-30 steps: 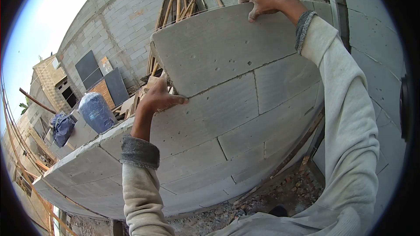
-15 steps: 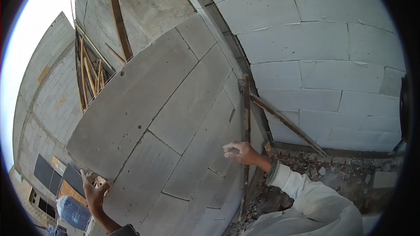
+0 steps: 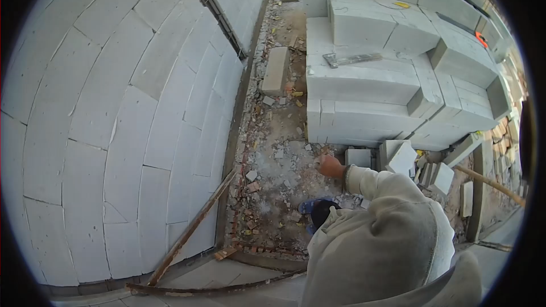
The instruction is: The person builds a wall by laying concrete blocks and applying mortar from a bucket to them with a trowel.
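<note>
My right hand (image 3: 330, 166) hangs over the rubble-strewn ground, below the near face of the stacked white blocks (image 3: 364, 122). Its fingers look curled in, and nothing shows in them. A pale, dusty sleeve (image 3: 392, 216) covers the arm. Just right of the hand, a small grey block (image 3: 358, 157) lies on the ground beside several tilted cut blocks (image 3: 401, 156). Below the hand, a blue sandal (image 3: 305, 207) is partly visible. My left hand is out of view.
A white block wall (image 3: 131, 119) rises on the left, with a wooden brace (image 3: 193, 224) leaning near its base. One long block (image 3: 276, 71) lies in the rubble strip. On the stack rest a flat grey tool (image 3: 352, 59) and an orange-handled tool (image 3: 481, 38).
My view has swung right, from the top of the grey wall to the rubble strip and block stack. My left hand, earlier at the wall's edge, has left view; my right hand is now above the ground.
</note>
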### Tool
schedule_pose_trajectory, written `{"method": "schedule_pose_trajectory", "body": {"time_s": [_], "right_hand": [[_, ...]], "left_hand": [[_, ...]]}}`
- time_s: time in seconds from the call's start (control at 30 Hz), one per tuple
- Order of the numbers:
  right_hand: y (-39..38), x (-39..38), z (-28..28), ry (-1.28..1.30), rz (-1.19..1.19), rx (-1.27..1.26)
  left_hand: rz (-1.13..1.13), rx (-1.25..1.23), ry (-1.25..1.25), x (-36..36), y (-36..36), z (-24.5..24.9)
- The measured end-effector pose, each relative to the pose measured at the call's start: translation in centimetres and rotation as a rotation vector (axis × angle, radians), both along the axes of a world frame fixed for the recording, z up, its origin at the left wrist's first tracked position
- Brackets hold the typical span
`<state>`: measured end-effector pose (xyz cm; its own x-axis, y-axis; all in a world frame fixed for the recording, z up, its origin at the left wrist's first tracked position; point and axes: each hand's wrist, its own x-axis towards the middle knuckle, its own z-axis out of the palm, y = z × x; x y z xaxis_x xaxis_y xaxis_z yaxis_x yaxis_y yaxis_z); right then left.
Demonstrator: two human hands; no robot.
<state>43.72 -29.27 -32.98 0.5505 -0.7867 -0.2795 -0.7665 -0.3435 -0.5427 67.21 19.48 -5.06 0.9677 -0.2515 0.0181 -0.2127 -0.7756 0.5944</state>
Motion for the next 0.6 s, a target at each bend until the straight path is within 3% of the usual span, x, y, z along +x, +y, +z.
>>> {"method": "schedule_pose_trajectory", "body": {"time_s": [0.07,0.13,0.17,0.2,0.23,0.27,0.33,0.43,0.47,0.5,0.6], "right_hand": [[3.0,-7.4,-1.7,0.008,-0.094,0.095],[7.7,-17.2,-15.8,0.245,-0.089,0.055],[10.7,-20.8,-12.7,0.357,-0.096,0.158],[13.6,-23.9,-9.0,0.371,-0.273,0.359],[17.5,-27.8,-15.2,0.548,-0.266,0.264],[19.7,-29.5,-10.4,0.57,-0.375,0.362],[23.3,-34.0,-16.1,0.673,-0.153,0.288],[18.2,-32.7,-9.5,0.535,-0.204,0.535],[14.8,-32.0,-10.4,0.486,-0.059,0.441],[10.6,-29.9,-6.9,0.409,-0.181,0.399],[-5.1,-18.5,0.4,0.0,-0.225,-0.044]], "left_hand": [[-0.084,0.015,0.049,0.9,-1.1,-1.7],[-0.147,0.033,0.076,1.4,-1.6,-3.0],[-0.17,0.044,0.077,1.6,-1.2,-3.6],[-0.188,0.05,0.082,1.6,-1.2,-4.2],[-0.206,0.057,0.082,1.6,-1.4,-4.5],[-0.215,0.057,0.084,1.4,-1.6,-4.8],[-0.218,0.061,0.081,1.0,-1.8,-5.2],[-0.21,0.067,0.08,-0.1,-2.1,-6.0],[-0.204,0.069,0.083,-0.7,-2.2,-6.4],[-0.196,0.081,0.088,-1.3,-2.7,-6.8],[-0.172,0.136,0.114,-4.0,-3.6,-8.3]]}}
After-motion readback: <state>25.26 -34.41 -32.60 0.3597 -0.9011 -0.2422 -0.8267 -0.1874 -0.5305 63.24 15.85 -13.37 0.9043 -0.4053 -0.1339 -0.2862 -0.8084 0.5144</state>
